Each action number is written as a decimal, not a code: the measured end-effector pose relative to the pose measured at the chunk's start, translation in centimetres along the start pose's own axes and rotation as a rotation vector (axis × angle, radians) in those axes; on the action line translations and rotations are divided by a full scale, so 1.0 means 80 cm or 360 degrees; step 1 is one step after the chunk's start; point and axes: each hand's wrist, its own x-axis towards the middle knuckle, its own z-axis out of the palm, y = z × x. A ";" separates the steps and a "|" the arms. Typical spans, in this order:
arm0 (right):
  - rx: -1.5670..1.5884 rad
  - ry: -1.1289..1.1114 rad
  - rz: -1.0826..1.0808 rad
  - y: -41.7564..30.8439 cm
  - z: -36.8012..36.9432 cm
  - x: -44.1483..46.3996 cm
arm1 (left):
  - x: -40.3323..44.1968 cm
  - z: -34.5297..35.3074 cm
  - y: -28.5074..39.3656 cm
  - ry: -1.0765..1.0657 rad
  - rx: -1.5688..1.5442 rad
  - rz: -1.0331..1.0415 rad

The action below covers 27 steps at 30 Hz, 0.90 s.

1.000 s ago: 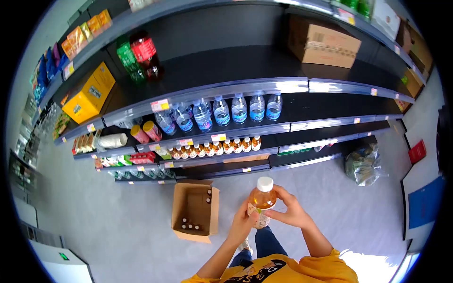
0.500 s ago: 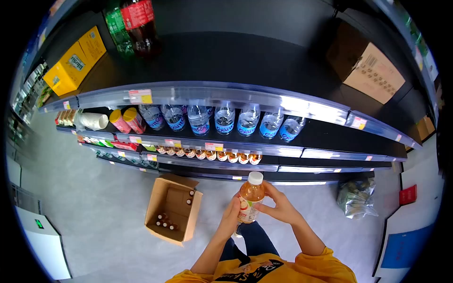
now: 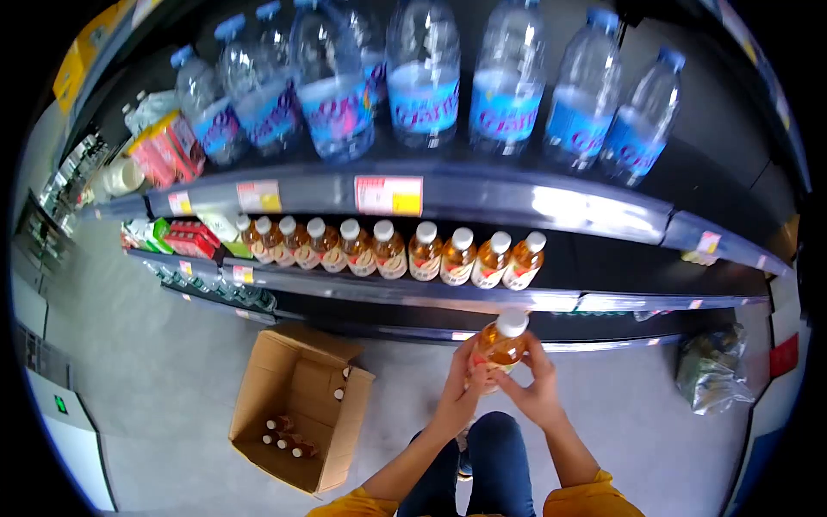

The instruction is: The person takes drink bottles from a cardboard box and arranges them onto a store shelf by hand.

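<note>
Amber, white-capped plastic bottle (image 3: pixel 502 346) is clasped between left hand (image 3: pixel 459 384) and right hand (image 3: pixel 537 389), its lower part half covered; toward eight o'clock, an open brown cardboard box (image 3: pixel 264 369) mostly hides two white-capped bottles (image 3: pixel 338 394).

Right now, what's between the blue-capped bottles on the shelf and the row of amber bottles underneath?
Between the blue-capped bottles and the amber bottles runs the shelf's front edge, with price labels along it, as the head view shows.

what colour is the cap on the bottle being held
White: the cap on the held bottle shows best in the head view.
</note>
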 end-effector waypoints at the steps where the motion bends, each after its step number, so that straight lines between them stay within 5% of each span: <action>1: 0.0050 0.0009 -0.0006 0.021 0.007 -0.007 | 0.002 -0.006 -0.024 -0.0065 0.0051 0.0074; 8: 0.0128 0.0222 -0.0014 0.089 0.019 -0.073 | -0.019 -0.009 -0.094 -0.0266 0.0310 0.0316; 19: 0.0398 0.0236 0.0212 0.052 0.014 -0.096 | -0.058 -0.002 -0.078 0.0100 0.0559 0.0669; 27: 0.0430 0.0366 0.0095 0.026 0.005 -0.110 | -0.061 0.021 -0.087 -0.0009 0.0631 0.0835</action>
